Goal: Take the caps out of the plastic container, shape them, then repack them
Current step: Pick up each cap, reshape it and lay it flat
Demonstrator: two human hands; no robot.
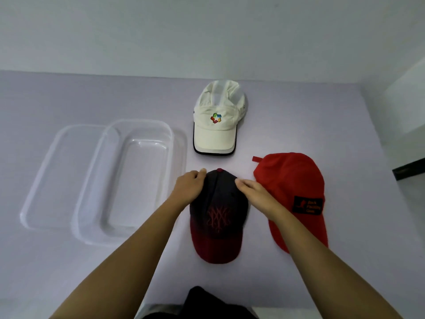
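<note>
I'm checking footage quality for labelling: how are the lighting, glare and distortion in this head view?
Head view: soft, even light, only faint shadows beside the dark cap; small glints inside the plastic container; wide-angle stretch lengthens both forearms; the patch on the red cap has lettering too blurred to read.

Both bare forearms reach forward from the bottom edge and converge. The left hand [187, 187] lies palm down, its fingers curled over the crown of a dark navy and maroon fabric cap [218, 217]. The right hand [254, 194], also palm down, pinches the crown's other side with bunched fingers.
</note>
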